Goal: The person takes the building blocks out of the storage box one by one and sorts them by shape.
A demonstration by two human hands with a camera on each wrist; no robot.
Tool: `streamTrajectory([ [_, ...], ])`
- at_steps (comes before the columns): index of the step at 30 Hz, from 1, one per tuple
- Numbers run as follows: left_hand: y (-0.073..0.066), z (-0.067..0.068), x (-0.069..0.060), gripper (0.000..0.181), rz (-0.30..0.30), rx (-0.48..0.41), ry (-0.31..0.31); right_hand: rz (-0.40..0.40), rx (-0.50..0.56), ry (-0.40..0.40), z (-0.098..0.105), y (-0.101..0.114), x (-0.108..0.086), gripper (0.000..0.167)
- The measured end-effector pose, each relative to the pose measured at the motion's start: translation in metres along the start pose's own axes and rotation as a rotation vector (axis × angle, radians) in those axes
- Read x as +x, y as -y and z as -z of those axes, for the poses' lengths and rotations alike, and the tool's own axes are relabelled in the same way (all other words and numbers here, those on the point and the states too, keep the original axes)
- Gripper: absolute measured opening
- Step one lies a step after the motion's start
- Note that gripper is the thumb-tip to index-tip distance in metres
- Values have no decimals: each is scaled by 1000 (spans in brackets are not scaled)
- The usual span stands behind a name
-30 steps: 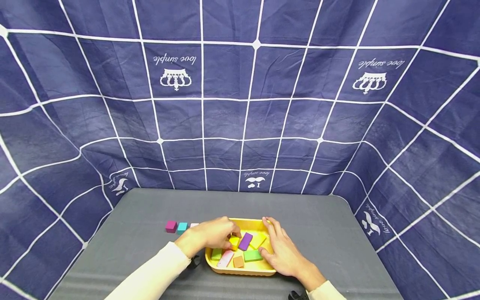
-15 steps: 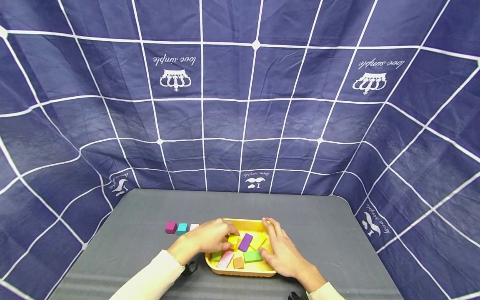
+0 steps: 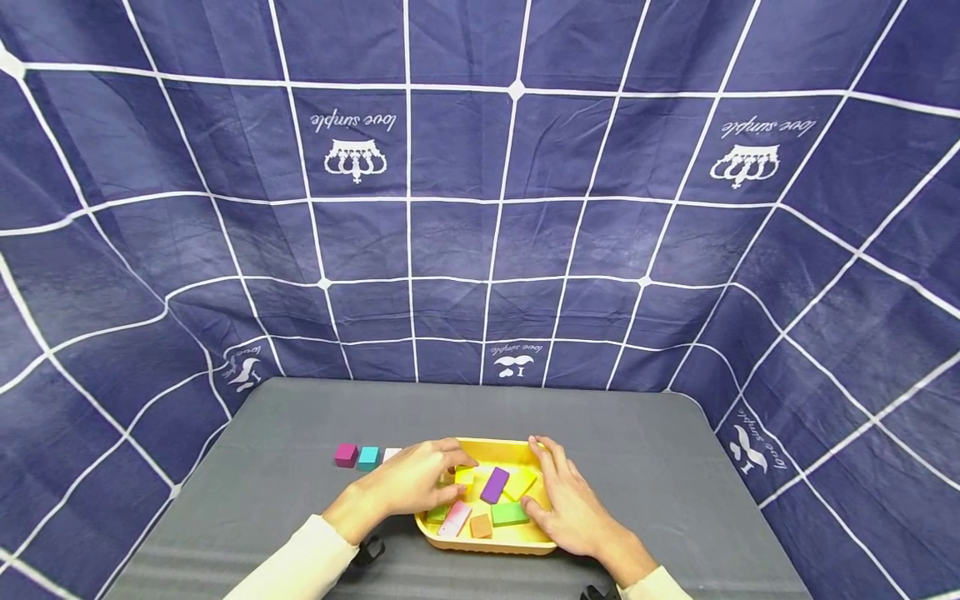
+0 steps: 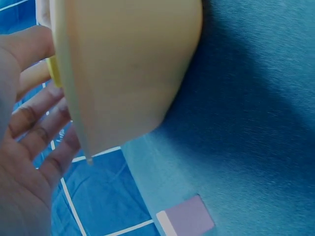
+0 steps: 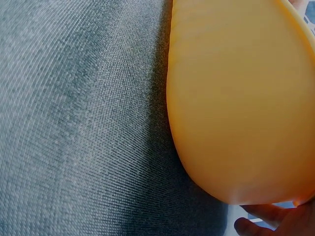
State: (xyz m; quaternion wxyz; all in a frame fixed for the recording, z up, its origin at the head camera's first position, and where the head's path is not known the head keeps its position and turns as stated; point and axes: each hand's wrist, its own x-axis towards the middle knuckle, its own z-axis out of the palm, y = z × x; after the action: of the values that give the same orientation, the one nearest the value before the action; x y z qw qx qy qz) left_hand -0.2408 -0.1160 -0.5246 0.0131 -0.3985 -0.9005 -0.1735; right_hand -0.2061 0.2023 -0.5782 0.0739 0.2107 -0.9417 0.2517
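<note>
A yellow tray (image 3: pixel 491 546) on the grey table holds several coloured blocks. My left hand (image 3: pixel 412 479) is over the tray's left end, with a yellow block (image 3: pixel 464 477) pinched between thumb and fingers. In the left wrist view this block (image 4: pixel 54 72) shows just past the rim, its rest hidden behind the tray wall. At the tray's right end my right hand (image 3: pixel 573 508) grips the rim, thumb on the inner side. Inside lie a purple block (image 3: pixel 495 485), another yellow block (image 3: pixel 519 482), a green block (image 3: pixel 510 513), a pink block (image 3: pixel 454 520) and an orange block (image 3: pixel 481 526).
Left of the tray stand a magenta cube (image 3: pixel 346 455), a teal cube (image 3: pixel 368 457) and a pale pink cube (image 3: pixel 392 453), in a row and partly behind the left hand. A blue cloth (image 3: pixel 450 250) with white lines hangs behind and beside the table.
My left hand has shifted slightly left, and the yellow block at its fingers has moved a little the same way. The right hand and tray stay put.
</note>
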Motion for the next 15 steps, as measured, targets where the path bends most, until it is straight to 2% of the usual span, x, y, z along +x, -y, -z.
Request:
streamTrajectory([
  [9,4,-4,-10,33,-44,-4,-101,-8,-4,14,1,1,1,89],
  [15,6,-6,-15,34,-58,6,-147,-6,1,15,2,1,0,89],
])
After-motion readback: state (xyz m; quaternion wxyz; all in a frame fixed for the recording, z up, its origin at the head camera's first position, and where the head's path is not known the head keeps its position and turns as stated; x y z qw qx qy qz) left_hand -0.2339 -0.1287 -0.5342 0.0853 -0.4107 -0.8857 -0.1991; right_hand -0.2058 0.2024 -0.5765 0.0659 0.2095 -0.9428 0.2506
